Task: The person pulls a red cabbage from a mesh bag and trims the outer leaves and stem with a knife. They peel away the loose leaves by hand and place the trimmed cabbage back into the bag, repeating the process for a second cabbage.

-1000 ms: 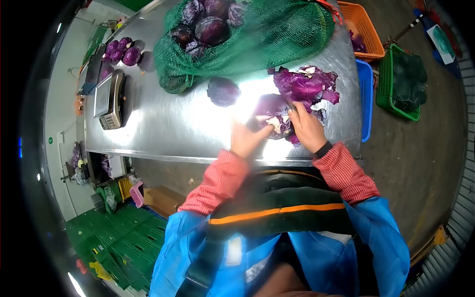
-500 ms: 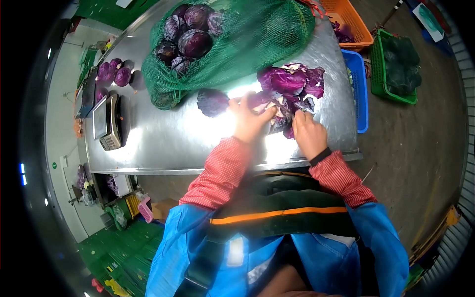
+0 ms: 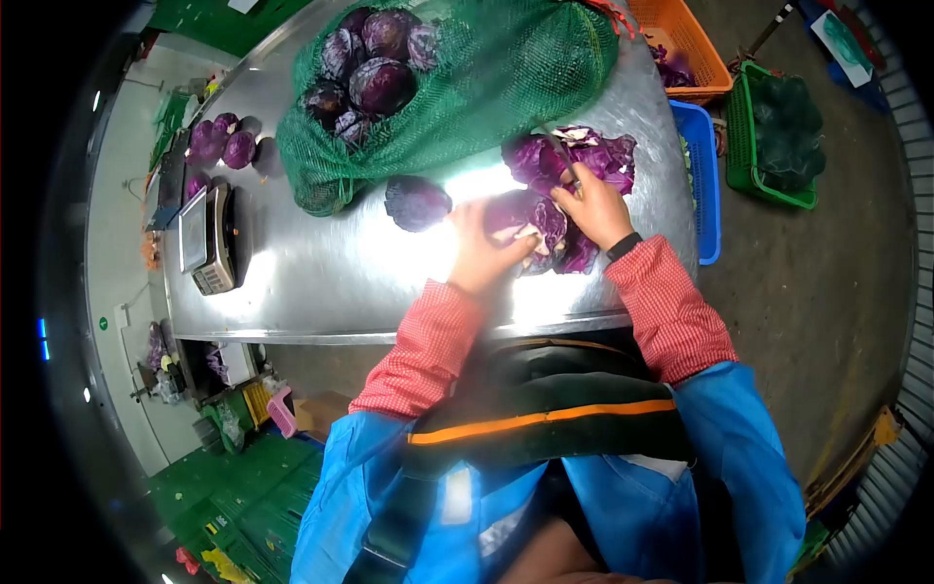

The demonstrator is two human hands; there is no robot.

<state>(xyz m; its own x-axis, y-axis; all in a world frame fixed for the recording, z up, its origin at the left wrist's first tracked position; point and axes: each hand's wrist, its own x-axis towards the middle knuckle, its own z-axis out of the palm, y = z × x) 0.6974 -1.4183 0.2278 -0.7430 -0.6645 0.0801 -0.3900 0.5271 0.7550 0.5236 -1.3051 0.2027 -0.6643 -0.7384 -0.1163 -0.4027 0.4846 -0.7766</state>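
Observation:
My left hand (image 3: 484, 248) grips the left side of a red cabbage (image 3: 520, 216) on the steel table (image 3: 341, 282). Closed around a thin knife-like tool (image 3: 562, 148), my right hand (image 3: 596, 206) is just up and right of that cabbage, over loose purple leaves (image 3: 613, 161). The tool points away from me, and its handle is mostly hidden in my fingers. More torn leaves lie under and beside the cabbage. Left of my left hand sits a whole dark cabbage (image 3: 417, 203).
A green net bag (image 3: 467, 97) with several cabbages lies across the table's far side. At left are a scale (image 3: 216, 243) and more cabbages (image 3: 239, 150). Orange (image 3: 715, 68), blue (image 3: 708, 185) and green (image 3: 747, 127) crates stand beyond the right edge.
My right hand has moved up and away from the cabbage's lower right side, towards the loose leaves. My left hand stays at the cabbage, which shows more of its cut, pale part.

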